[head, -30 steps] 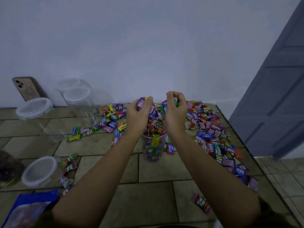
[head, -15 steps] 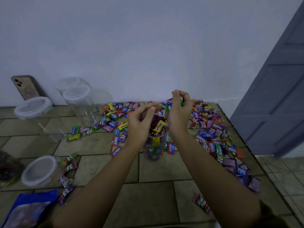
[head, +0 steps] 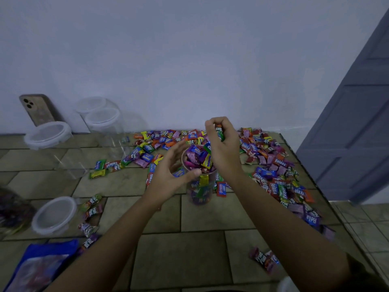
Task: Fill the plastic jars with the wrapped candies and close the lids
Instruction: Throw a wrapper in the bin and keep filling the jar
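At the middle of the tiled worktop (head: 181,258) stands the clear jar (head: 201,187) I'm filling, upright, lid off, wrapped candies heaped above its rim. My left hand (head: 170,173) cups the jar's left side near the mouth, grip released, fingers spread, thumb at the rim; a blue wrapper shows just by the palm, whether touching I cannot tell. My right hand (head: 224,148) hangs over the jar's right rim, grip clenched on a few candies, a green and red wrapper showing between the fingers. Loose candies (head: 271,165) lie thick along the back edge and down the right edge of the worktop; a smaller scatter runs left of the jar, and one stray pair sits near the front right corner. Toward the back left corner: three empty lidded jars (head: 56,148), two further back, one nearer. A phone (head: 37,109) leans against the wall behind them. Near the left edge, a loose lid (head: 54,214) lies flat, several candies just beside it. At the front left corner, a blue bag (head: 35,268). A dark jar at the far left edge is too blurred to read.
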